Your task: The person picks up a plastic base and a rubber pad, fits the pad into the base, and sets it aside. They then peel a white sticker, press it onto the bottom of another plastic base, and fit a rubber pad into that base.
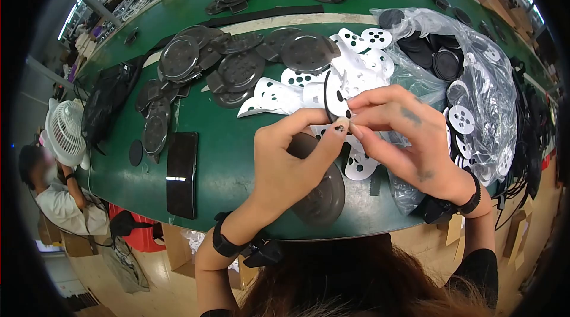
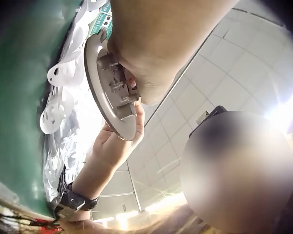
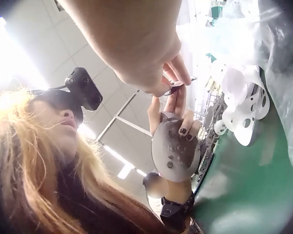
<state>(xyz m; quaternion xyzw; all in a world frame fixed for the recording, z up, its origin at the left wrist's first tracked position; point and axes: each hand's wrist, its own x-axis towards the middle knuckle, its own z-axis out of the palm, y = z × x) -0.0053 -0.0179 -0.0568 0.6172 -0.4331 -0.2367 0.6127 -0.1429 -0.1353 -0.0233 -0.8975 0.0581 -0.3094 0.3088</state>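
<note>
My left hand holds a dark grey plastic cover against its palm, with fingertips curled over its face in the right wrist view. Clips stand out along the cover's inner side in the left wrist view. Between the left thumb and index finger is a small black-edged pad with a white, holed backing. My right hand pinches that pad at its near edge, its thumb and fingertips close to the left thumb. White holed liners lie just behind and below the hands.
Several dark covers are heaped on the green table. A clear plastic bag with black pads stands at right. At left lie a black phone-like slab and a black bag; a white fan and a seated person are beyond.
</note>
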